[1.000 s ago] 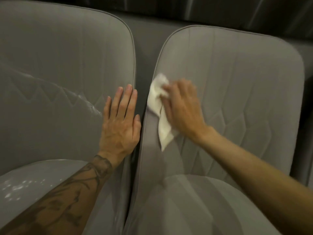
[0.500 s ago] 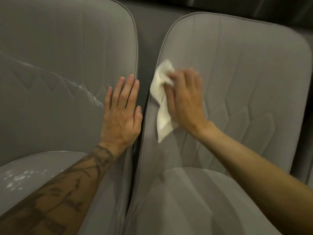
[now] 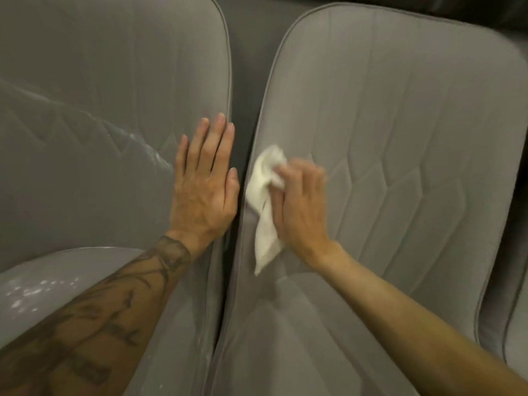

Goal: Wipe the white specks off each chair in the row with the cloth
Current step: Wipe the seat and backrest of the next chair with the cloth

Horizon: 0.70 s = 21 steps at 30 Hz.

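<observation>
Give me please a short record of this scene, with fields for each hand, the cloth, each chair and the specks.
left hand: flat, fingers straight, presses on the backrest of the left chair, near its right edge
right hand: holds the cloth against the backrest of the right chair, near its left edge; blurred
cloth: white, crumpled, lower end hangs down
specks: white, on the left chair's seat; a white streak on its backrest
right chair: grey, no specks visible
task state: left chair not yet clean
</observation>
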Available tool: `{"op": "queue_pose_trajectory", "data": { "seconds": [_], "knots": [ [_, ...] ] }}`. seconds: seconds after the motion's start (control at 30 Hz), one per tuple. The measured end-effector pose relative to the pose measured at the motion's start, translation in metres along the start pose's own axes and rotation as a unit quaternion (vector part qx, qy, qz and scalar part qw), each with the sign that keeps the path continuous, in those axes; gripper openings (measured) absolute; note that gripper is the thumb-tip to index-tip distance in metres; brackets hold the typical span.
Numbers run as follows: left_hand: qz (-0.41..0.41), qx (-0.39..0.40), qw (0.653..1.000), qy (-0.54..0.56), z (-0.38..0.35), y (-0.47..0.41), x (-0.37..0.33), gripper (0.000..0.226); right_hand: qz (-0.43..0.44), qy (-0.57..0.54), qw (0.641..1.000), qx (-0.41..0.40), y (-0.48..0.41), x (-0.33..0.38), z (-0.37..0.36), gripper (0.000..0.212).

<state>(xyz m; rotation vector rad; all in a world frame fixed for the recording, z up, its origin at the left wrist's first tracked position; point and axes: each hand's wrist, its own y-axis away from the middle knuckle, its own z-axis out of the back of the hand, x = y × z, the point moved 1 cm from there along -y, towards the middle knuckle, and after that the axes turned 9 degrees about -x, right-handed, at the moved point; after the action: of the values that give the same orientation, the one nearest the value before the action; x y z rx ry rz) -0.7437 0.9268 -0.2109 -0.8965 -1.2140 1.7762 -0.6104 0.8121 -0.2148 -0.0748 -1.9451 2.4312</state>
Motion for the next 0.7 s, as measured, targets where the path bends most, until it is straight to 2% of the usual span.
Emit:
{"op": "queue_pose_trajectory", "data": {
  "seconds": [0.07, 0.13, 0.17, 0.27, 0.33, 0.4, 0.47, 0.53, 0.57, 0.63, 0.7],
  "knots": [
    [0.003, -0.002, 1.000, 0.009, 0.000, -0.001, 0.000, 0.068, -0.084, 0.009, 0.995, -0.048, -0.028, -0.003, -0.007, 0.018],
    [0.000, -0.002, 1.000, 0.007, -0.001, 0.000, 0.000, 0.068, -0.074, -0.021, 0.996, -0.040, -0.001, 0.008, -0.007, 0.020],
    [0.000, -0.003, 1.000, 0.003, 0.000, 0.000, 0.001, 0.068, -0.049, -0.043, 0.998, -0.009, 0.029, 0.016, -0.004, 0.020],
    [0.000, -0.002, 1.000, 0.000, -0.001, 0.001, 0.000, 0.068, 0.026, -0.100, 0.984, 0.147, 0.114, 0.028, 0.018, 0.013],
    [-0.003, -0.006, 1.000, -0.009, -0.001, 0.001, 0.000, 0.068, 0.067, -0.078, 0.981, 0.165, 0.113, 0.020, 0.021, 0.019],
    [-0.005, -0.007, 1.000, -0.017, -0.001, 0.001, 0.001, 0.068, 0.037, -0.046, 0.992, 0.116, 0.073, 0.007, 0.014, 0.020],
    [-0.002, -0.006, 1.000, -0.018, -0.001, 0.001, 0.000, 0.068, -0.040, 0.017, 0.999, 0.022, 0.022, -0.010, 0.004, 0.018],
    [0.002, -0.001, 1.000, -0.009, -0.002, 0.001, 0.000, 0.070, -0.131, 0.042, 0.990, -0.040, -0.006, -0.022, 0.000, 0.017],
    [0.003, 0.002, 1.000, -0.004, -0.002, 0.000, 0.000, 0.070, -0.147, 0.044, 0.987, -0.046, -0.001, -0.022, -0.001, 0.017],
    [0.003, 0.002, 1.000, -0.001, -0.001, 0.001, 0.001, 0.070, -0.122, 0.026, 0.992, 0.002, 0.040, -0.009, 0.003, 0.020],
    [0.002, 0.000, 1.000, -0.002, -0.001, 0.001, 0.001, 0.070, -0.096, -0.011, 0.988, 0.117, 0.097, 0.007, 0.018, 0.019]
  ]
}}
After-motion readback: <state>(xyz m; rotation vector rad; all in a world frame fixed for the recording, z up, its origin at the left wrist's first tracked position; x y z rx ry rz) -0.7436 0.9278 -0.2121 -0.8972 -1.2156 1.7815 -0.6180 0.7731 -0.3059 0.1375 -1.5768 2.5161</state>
